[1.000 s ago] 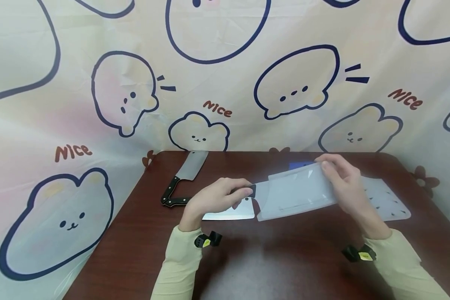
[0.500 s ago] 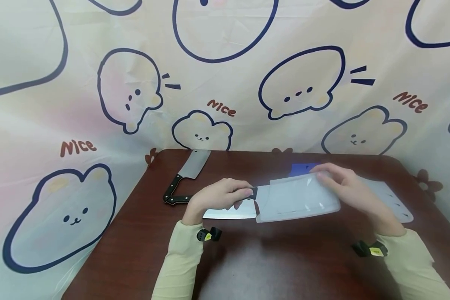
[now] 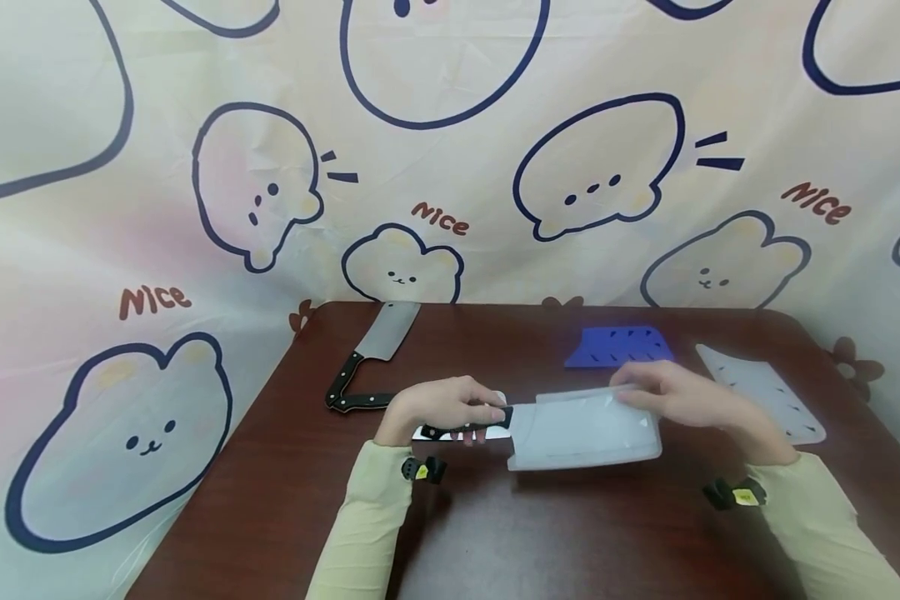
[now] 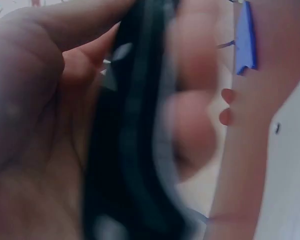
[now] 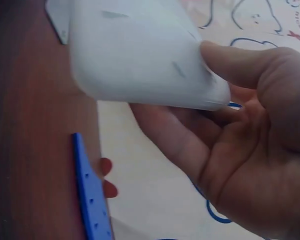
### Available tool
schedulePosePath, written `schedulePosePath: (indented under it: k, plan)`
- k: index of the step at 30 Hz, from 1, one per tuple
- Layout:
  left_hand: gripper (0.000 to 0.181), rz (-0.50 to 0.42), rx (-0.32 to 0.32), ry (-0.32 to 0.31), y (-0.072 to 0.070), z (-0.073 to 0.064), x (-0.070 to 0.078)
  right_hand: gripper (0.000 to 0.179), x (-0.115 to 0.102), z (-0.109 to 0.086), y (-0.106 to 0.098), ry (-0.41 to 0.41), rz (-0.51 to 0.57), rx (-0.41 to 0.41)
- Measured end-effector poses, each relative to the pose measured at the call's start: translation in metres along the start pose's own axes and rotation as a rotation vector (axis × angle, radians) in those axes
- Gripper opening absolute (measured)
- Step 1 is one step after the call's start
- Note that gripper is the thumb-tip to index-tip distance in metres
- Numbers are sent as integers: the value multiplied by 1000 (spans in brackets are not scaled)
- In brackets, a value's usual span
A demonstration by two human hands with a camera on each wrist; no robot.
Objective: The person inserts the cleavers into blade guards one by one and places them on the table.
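In the head view my left hand (image 3: 450, 406) grips the black riveted handle (image 3: 437, 432) of a cleaver; the left wrist view shows the fingers wrapped round that handle (image 4: 130, 125), blurred. The cleaver's blade is inside a translucent white blade cover (image 3: 581, 433), held over the table with the blade side to the right. My right hand (image 3: 686, 402) pinches the cover's far end, thumb on one face and fingers on the other, as the right wrist view shows on the white cover (image 5: 140, 60). How deep the blade sits cannot be told.
Behind my left hand lies a second cleaver (image 3: 363, 402), partly hidden. A third cleaver (image 3: 390, 329) lies at the back left, their handles meeting. A blue blade cover (image 3: 622, 346) lies at the back, and another white cover (image 3: 765, 392) at the right of the brown table (image 3: 540, 533).
Both hands have lowered the covered cleaver nearer to me and the table, and it has levelled. My right hand has shifted its hold on the cover's end. The blue cover has come into view.
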State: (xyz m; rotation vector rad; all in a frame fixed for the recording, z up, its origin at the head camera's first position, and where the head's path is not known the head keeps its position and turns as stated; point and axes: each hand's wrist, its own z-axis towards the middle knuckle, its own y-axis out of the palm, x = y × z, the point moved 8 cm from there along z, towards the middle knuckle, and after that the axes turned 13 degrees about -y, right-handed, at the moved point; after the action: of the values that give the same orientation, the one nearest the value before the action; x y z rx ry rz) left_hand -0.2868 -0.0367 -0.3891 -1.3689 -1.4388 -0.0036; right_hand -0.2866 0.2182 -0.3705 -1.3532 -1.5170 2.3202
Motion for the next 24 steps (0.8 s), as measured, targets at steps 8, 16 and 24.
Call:
schedulePosePath:
  k: [8,16,24]
  plan:
    - [20,165,-13,-33,16,18,-11,13,9,-1,29,14,155,-199]
    - [17,137,-64,-10,27,29,-13,10,17,-2,39,38,125,-269]
    - [21,154,-24,-27,23,31,-13,16,22,-1,40,87,77,-265]
